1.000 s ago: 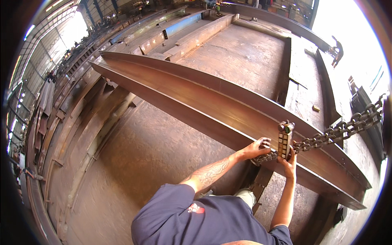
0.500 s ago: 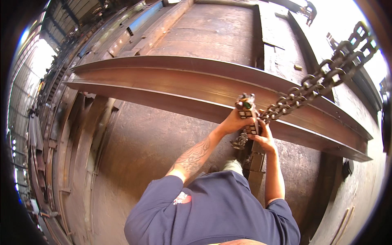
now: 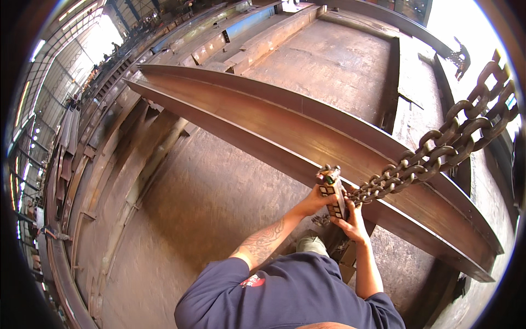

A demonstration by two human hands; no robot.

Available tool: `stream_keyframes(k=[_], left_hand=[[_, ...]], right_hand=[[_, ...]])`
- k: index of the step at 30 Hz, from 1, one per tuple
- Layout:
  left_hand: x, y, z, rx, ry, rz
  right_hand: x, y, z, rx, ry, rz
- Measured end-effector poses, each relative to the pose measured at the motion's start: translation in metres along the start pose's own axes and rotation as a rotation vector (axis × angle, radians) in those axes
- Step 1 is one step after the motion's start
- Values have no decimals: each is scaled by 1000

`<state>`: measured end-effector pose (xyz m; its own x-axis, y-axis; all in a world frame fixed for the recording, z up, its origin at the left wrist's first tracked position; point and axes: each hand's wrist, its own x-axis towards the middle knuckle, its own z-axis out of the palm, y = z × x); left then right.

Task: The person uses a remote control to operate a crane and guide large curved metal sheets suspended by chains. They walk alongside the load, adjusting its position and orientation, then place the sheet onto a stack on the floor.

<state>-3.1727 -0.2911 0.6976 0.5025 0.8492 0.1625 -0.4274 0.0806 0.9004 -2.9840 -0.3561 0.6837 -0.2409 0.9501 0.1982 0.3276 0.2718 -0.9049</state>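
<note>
A handheld remote control (image 3: 331,198), boxy with rows of pale square buttons and a green spot near its top, is held upright in front of me. My left hand (image 3: 316,201) wraps round its left side. At its lower right, my right hand (image 3: 352,223) closes on it too, thumb up beside the chain. Heavy rusty chains (image 3: 424,163) slant down from the upper right and end behind my right hand; whether it touches them is hidden. Beyond both hands lies a long rust-brown steel H-beam (image 3: 285,127), running from far left to near right.
Steel plate (image 3: 181,203) spreads beneath and around me. Long beams and rails (image 3: 109,192) are stacked at the left, and a blue-sided beam (image 3: 249,23) lies at the back. A dark hook (image 3: 463,59) hangs at the upper right.
My view has turned, so the H-beam now slants more steeply and the hands appear lower. Both hands still hold the remote control. The chains look nearer.
</note>
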Motion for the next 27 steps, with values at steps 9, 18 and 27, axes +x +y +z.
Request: stream_keyframes(k=[9,18,27], left_hand=[[-19,6,-70,-82,242,92],[-18,17,-118,-89,508,185],[-33,-8,-236,306,678,150]], right_hand=[[82,11,33,-121,-311,-206],[170,22,69,13,-566,-232],[233,38,163,159,-325,-436]])
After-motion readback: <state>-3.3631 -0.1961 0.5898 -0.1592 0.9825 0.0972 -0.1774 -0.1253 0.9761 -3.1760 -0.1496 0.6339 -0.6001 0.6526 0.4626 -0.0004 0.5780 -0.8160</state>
